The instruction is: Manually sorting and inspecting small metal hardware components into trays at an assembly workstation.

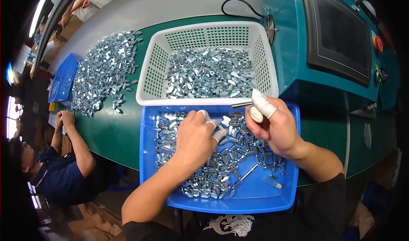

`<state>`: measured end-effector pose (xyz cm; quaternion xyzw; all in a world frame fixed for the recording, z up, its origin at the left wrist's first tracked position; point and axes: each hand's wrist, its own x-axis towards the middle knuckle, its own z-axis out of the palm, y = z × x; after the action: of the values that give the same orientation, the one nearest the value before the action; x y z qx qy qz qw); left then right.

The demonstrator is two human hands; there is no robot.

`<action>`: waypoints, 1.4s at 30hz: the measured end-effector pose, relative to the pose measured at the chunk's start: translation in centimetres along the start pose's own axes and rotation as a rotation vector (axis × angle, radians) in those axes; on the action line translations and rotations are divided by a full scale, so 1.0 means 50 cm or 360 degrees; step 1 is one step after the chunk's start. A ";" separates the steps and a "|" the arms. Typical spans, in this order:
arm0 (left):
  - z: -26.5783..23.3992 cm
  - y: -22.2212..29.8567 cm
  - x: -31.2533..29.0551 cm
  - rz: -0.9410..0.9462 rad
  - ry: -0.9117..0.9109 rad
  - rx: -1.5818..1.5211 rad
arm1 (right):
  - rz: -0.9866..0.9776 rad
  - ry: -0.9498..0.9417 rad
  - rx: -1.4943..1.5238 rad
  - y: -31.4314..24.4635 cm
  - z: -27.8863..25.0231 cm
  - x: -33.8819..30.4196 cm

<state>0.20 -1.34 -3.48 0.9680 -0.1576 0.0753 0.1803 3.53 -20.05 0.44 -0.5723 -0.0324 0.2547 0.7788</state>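
My right hand (277, 124) is raised over the far right of a blue tray (255, 204). White finger cots cover its thumb and a finger, which pinch a short, slim metal rod (242, 105) pointing left. Inside the tray lie many small shiny hex standoffs (208, 179). Low over them is my left hand (194, 138), also in white finger cots, its fingers curled and thumb drawn near them. What sits between those fingertips is blurred and hard to make out. A longer metal rod (249, 173) and a small clear plastic tube (272, 182) lie in the tray's near right part.
Behind the tray stands a white perforated basket (145, 81) of similar metal pieces. A loose heap (104, 70) lies left, beside a small blue bin (64, 79). A teal machine (285, 49) with a dark screen (338, 32) stands right. A co-worker (59, 168) sits at left.
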 end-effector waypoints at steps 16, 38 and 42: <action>-0.076 0.031 -0.017 -0.0525 0.0048 -0.2241 | -0.0371 -0.0075 -0.0503 0.029 0.001 -0.015; -0.084 0.029 -0.026 -0.0620 -0.0083 -0.2298 | -0.0338 -0.0253 -0.0559 0.017 0.011 -0.027; -0.048 0.036 -0.015 -0.0558 -0.0126 -0.2380 | -0.0360 -0.0224 -0.0525 0.034 0.000 -0.011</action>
<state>-1.32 -1.83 -0.84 0.6013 -0.0170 -0.1157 0.7904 2.43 -19.91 -0.96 -0.6655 -0.1921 0.1963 0.6941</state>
